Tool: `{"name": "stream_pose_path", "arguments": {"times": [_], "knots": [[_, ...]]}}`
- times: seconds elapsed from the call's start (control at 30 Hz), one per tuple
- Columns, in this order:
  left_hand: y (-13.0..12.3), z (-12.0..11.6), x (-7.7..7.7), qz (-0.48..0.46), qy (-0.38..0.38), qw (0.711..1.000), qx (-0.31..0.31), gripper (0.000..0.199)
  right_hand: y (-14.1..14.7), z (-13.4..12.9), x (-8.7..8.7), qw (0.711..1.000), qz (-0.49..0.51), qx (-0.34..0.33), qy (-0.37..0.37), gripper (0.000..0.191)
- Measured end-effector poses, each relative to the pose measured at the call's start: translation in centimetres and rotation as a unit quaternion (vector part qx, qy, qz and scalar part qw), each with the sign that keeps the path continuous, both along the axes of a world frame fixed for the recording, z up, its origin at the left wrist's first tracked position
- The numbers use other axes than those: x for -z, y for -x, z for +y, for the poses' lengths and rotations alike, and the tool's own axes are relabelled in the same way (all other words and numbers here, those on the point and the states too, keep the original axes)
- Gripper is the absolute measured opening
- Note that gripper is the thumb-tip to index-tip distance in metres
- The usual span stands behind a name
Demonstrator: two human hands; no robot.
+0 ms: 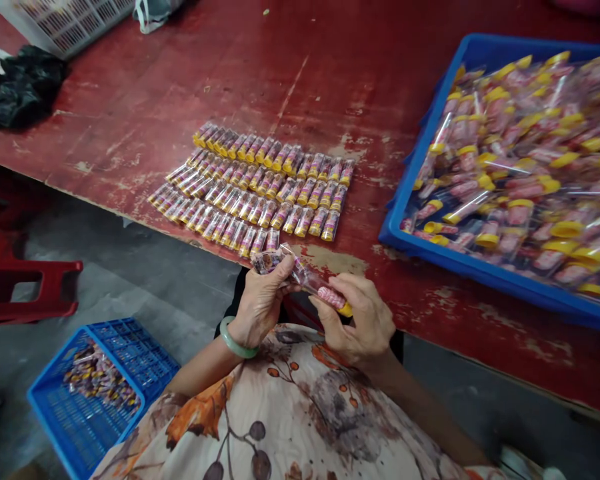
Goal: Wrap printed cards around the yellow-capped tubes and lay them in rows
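Observation:
In front of my body, my right hand [357,317] grips a clear plastic tube [333,297] with a yellow cap and pink filling, near its capped end. My left hand [265,293], with a green bangle at the wrist, pinches clear printed plastic sleeves [266,261] between thumb and fingers. The tube's far end meets a sleeve at the left fingertips; how far it sits inside I cannot tell. Just beyond my hands, rows of sleeved tubes [260,177] lie side by side on the red table [340,80], yellow ends towards me.
A blue tray [397,220] heaped with yellow-capped tubes stands on the right. Down on the left is a blue basket [145,363] containing sleeved tubes, near a red stool [55,267]. A black plastic bag [25,87] and a white crate [75,30] occupy the far left.

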State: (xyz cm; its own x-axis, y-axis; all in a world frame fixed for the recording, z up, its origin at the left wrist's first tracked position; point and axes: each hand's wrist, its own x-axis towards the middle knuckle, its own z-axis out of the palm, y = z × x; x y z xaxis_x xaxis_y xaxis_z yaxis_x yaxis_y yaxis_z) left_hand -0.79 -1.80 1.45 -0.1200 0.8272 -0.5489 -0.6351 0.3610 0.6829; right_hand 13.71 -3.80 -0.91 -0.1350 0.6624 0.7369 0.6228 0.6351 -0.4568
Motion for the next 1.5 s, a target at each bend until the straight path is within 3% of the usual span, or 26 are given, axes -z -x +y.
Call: {"name": "stream_pose_path", "arguments": {"times": [0.17,0.3,0.37,0.43,0.5,0.8,1.13,1.37,1.5], "knots": [[-0.2,-0.5,0.2,0.004,-0.044,0.999,0.024,0.037,1.0,-0.2,0.2,0.998,-0.051,0.02,-0.034,0.039],[0.0,-0.6,0.4,-0.01,-0.052,0.997,0.051,0.032,1.3,0.2,-0.3,1.0,-0.008,0.006,-0.02,0.035],[0.3,-0.4,0.6,-0.02,-0.047,0.997,0.054,0.029,0.6,0.4,-0.9,0.996,0.018,-0.07,0.053,0.038],[0.7,-0.3,0.7,-0.033,-0.045,0.996,0.062,0.029,-0.5,0.5,-1.2,0.972,0.05,-0.161,0.162,0.043],[0.9,-0.1,0.8,-0.05,-0.046,0.995,0.079,0.029,-1.3,0.4,-1.3,0.952,0.09,-0.19,0.222,0.044],[0.1,-0.8,0.8,-0.099,-0.038,0.983,0.148,0.035,-0.5,0.4,0.2,0.982,0.129,-0.099,0.1,0.041],[-0.9,-1.3,0.3,-0.07,-0.04,0.985,0.152,0.036,-1.0,0.4,-0.1,0.974,0.174,-0.098,0.105,0.029],[-0.8,-1.3,0.3,-0.059,-0.051,0.982,0.169,0.039,-1.4,-0.1,-0.3,0.979,0.142,-0.085,0.122,0.027],[-0.8,-1.4,0.2,-0.065,-0.054,0.981,0.174,0.037,-0.8,-0.4,-0.6,0.987,0.134,-0.056,0.073,0.029]]}}
